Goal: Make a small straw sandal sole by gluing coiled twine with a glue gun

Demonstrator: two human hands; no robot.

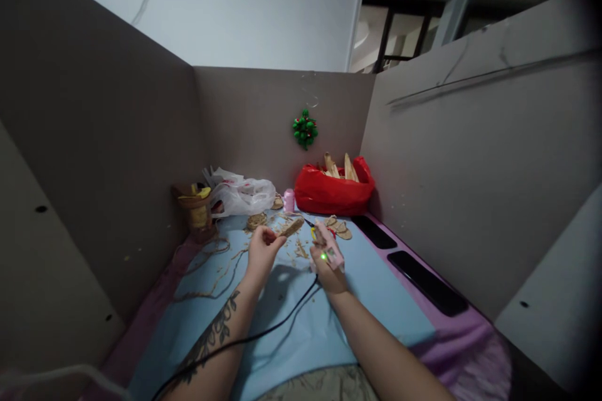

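My left hand (263,252) pinches one end of a small brown strip-like piece (292,227), which looks woven or fibrous. Wrapped round a pink hot glue gun (333,249) with a lit green light is my right hand (328,272). A black cord (282,323) runs from the glue gun across my left forearm. Scissors (312,231) with yellow and red on the handles lie just behind the gun, partly covered by it. Several flat tan oval pieces (342,229) rest to the right. Behind my left hand sits a coil of brown cord (256,220).
Loose braided cord (203,294) trails over the light blue sheet (376,307) at left. At the back stand a brown pot (199,216), a white plastic bag (248,195), a pink spool (288,200) and a red bag (329,195) of dried husks. Two black phones (426,282) lie right.
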